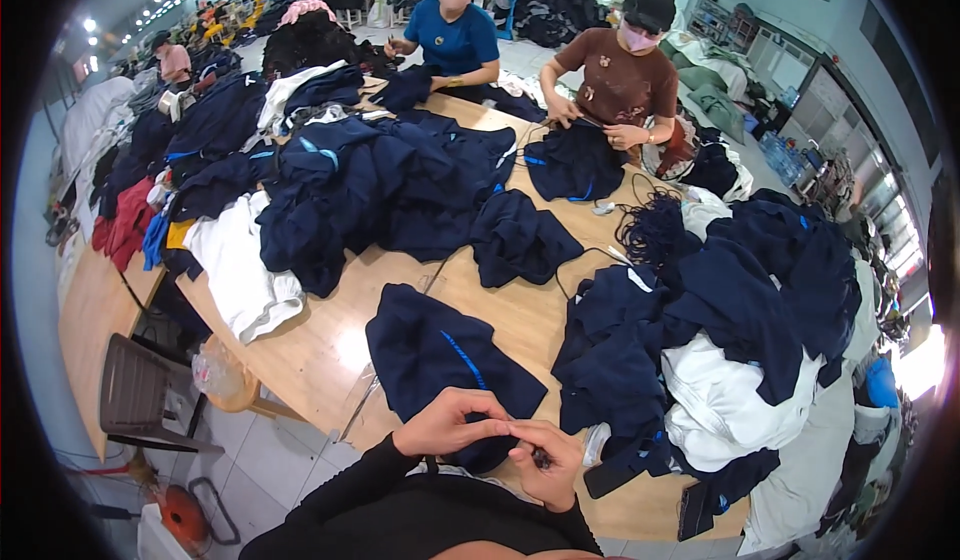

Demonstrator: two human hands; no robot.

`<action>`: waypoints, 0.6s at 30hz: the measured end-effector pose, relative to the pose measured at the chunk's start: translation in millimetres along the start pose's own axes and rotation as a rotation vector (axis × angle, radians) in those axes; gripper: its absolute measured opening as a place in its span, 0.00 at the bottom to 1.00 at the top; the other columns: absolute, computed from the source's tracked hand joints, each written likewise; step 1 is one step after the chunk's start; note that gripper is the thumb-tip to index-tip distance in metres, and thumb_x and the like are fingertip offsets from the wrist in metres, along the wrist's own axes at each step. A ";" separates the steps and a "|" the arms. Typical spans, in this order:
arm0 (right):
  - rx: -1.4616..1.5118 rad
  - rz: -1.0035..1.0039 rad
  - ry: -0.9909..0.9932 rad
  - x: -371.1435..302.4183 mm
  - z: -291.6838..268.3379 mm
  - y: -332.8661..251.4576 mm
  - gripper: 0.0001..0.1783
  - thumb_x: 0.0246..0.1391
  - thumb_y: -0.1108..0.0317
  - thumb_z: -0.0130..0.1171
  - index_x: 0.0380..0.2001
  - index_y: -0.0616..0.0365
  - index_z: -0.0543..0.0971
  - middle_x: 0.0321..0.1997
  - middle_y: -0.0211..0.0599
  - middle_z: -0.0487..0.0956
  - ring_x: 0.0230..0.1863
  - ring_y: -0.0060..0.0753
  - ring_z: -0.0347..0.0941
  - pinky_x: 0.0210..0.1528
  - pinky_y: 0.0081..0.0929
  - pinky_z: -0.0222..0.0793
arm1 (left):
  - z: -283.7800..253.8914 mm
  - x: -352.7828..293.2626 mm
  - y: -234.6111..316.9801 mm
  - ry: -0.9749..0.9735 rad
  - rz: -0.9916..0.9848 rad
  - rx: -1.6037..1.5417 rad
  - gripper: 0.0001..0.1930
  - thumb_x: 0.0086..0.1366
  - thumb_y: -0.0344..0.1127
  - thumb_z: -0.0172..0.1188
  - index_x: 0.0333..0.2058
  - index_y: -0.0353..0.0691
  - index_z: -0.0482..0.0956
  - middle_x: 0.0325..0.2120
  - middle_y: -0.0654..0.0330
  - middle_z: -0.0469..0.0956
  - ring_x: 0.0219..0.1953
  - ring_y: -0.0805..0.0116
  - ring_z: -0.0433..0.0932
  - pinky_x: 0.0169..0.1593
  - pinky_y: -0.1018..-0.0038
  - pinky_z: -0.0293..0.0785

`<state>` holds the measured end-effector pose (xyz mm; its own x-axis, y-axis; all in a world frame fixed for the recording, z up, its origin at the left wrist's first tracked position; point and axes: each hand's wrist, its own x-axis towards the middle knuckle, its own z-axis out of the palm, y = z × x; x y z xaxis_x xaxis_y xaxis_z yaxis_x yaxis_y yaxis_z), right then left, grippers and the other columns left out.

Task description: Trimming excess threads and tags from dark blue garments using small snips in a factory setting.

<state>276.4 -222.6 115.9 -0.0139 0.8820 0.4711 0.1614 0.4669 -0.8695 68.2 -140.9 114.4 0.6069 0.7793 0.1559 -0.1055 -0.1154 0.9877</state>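
Note:
Near the front edge of the table, my left hand and my right hand meet at the fingertips. Both are closed in a pinch; whatever lies between the tips is too small to make out. Inside my right hand's curled fingers sits a small dark object, its kind unclear. Just beyond and beneath my hands, a navy garment piece with a bright blue stripe lies on the wooden table. My hands partly cover its near end.
Navy garments are heaped across the far left, with white cloth beside them. Another navy and white pile stands close on my right. Dark cords lie near it. Two people across the table handle navy cloth. A brown chair stands left.

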 end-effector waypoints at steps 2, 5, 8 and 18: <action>0.023 0.022 0.012 -5.0 -0.1 0.5 0.12 0.62 0.72 0.74 0.47 0.66 0.88 0.47 0.48 0.89 0.27 0.19 0.76 0.31 0.18 0.70 | -2.3 -1.3 5.5 -0.069 -0.022 0.115 0.07 0.73 0.32 0.69 0.41 0.32 0.87 0.38 0.55 0.88 0.42 0.66 0.86 0.45 0.72 0.78; 0.038 0.005 0.071 -5.2 -1.3 0.3 0.13 0.69 0.64 0.69 0.42 0.66 0.89 0.43 0.47 0.90 0.36 0.30 0.84 0.36 0.22 0.74 | 4.6 0.7 12.0 -0.058 0.056 0.155 0.08 0.72 0.33 0.71 0.39 0.33 0.86 0.37 0.54 0.87 0.39 0.61 0.85 0.44 0.70 0.79; 0.058 0.053 0.060 -7.5 -7.8 -0.3 0.11 0.69 0.66 0.67 0.41 0.66 0.88 0.42 0.47 0.90 0.36 0.32 0.85 0.38 0.23 0.76 | 9.7 -0.5 13.6 -0.043 0.161 0.217 0.09 0.71 0.34 0.71 0.38 0.34 0.86 0.35 0.53 0.86 0.37 0.58 0.85 0.41 0.68 0.78; 0.004 -0.027 0.038 -0.5 1.3 5.8 0.07 0.65 0.73 0.69 0.43 0.65 0.88 0.44 0.47 0.90 0.32 0.28 0.82 0.35 0.21 0.74 | 5.9 -11.7 6.2 0.012 0.064 0.251 0.07 0.68 0.33 0.74 0.38 0.36 0.88 0.34 0.56 0.87 0.36 0.58 0.85 0.38 0.68 0.78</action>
<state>276.1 -220.2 110.4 0.0189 0.8661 0.4995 0.1578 0.4907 -0.8569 65.2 -154.3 118.8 0.5955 0.7728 0.2197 0.0563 -0.3129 0.9481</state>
